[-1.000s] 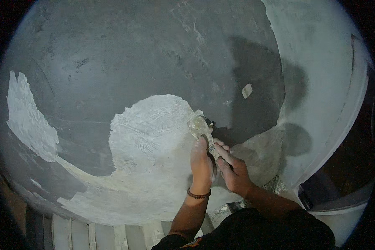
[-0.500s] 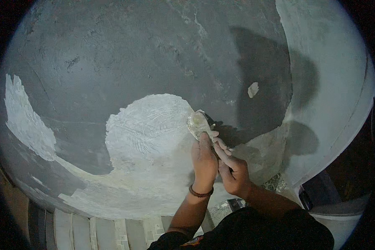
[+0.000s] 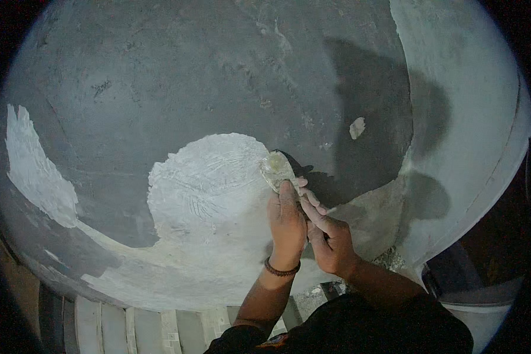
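Note:
Against a curved dark grey wall (image 3: 189, 76), I hold a small flat putty scraper (image 3: 275, 164) with a rounded end, smeared with pale filler. My left hand (image 3: 287, 227), a beaded bracelet at its wrist, is closed on it with the thumb lying on top. Close beside it, my dusty right hand (image 3: 330, 239) is closed too, its fingers along the scraper's lower right side; whatever handle there is stays hidden between the hands. The scraper's tip lies at the right edge of a wide white filler patch (image 3: 206, 168) with ridged marks.
A rough white strip (image 3: 38, 171) runs down the far left of the wall. One small pale spot (image 3: 357, 128) shows right of my hands. A pale panel (image 3: 466, 135) borders the right side. Stair-like pale steps (image 3: 144, 330) lie below.
The scraper and both hands have shifted slightly up and left along the patch's edge. More of the scraper's smeared face now shows.

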{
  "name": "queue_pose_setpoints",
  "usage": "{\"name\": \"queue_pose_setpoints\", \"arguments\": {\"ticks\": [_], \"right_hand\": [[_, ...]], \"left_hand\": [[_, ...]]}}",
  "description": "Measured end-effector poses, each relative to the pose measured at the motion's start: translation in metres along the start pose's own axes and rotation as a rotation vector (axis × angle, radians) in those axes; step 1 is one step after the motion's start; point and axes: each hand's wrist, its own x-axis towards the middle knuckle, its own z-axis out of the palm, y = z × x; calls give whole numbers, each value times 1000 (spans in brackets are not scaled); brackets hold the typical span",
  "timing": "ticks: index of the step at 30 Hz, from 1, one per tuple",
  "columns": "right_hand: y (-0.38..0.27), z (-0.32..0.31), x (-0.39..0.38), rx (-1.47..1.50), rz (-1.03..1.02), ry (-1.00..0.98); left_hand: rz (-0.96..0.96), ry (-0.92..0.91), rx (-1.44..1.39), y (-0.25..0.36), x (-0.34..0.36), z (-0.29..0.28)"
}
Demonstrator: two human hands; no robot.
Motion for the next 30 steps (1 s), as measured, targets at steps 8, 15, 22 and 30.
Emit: {"name": "queue_pose_setpoints", "arguments": {"ticks": [8,15,22,30], "right_hand": [[-2,-2,6,-49,-52,-11],[-9,0,7,-48,-38,18],[-14,5,11,-121,-124,83],[-17,3,10,-96,69,-43]], "left_hand": [[23,-15,-126,5,6,0],[83,12,84,6,3,2],[255,-23,318,13,7,-5],[9,25,14,15,6,-5]]}}
